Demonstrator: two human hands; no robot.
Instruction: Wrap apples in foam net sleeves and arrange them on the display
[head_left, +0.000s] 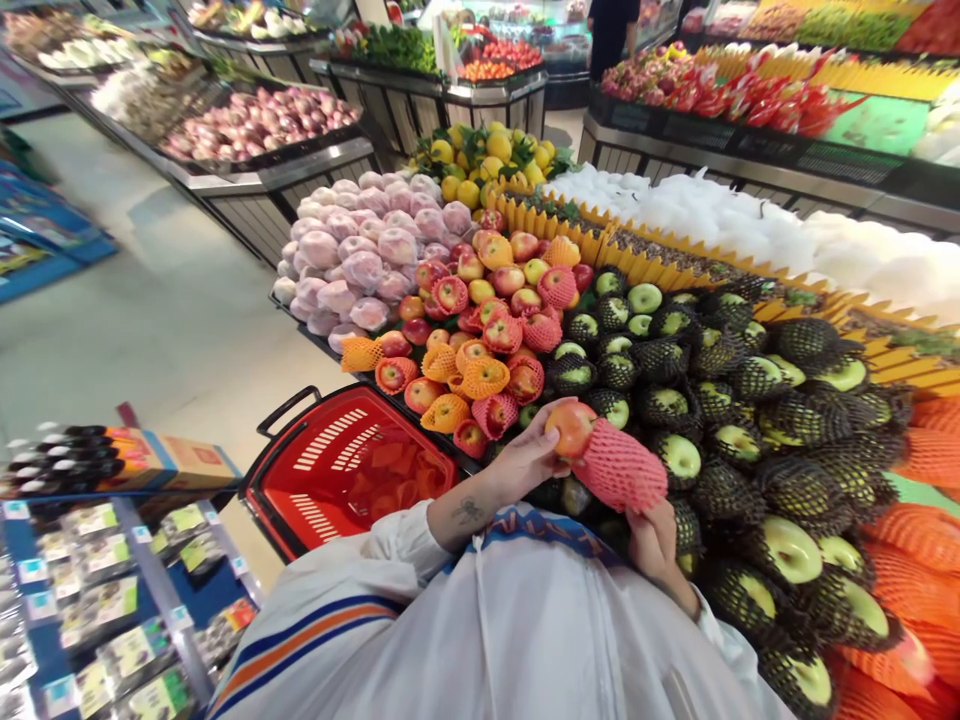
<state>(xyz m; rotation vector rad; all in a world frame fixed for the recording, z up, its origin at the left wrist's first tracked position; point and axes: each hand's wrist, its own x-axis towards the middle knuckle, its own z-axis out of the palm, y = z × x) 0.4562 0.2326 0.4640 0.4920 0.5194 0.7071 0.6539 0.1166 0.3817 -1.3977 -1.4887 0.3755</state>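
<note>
Largest before us is the spread of green apples in black nets (681, 458), reaching away on our right; next comes the heap of red apples (485, 378), ahead and slightly left, many in orange or pink netting, and left of our hands sits the red basket (322, 490). Nearer in, our left hand (529, 455) and right hand (654, 540) work over the near edge of the green fruit, at opposite ends of a pink foam sleeve (622, 465) and the apple (574, 428) at its mouth. Our left fingers and thumb are curled closed about that apple, parted only by its width, while our right fingers pinch the sleeve's lower end. To do this well, we would carry the fruit with a light, spread grip, since bruising seems the likeliest harm, and keep the right pinch on foam alone; holding the two in one line should let the mesh slide without snagging. A sharp tug, we judge, could send the apple rolling into the display below. The sleeve is long and bulging, coral pink with a diamond mesh; we cannot see whether anything else fills it. The apple, mostly bare, is round and smooth, orange-red with yellowish tones; small blemishes we cannot make out.
</note>
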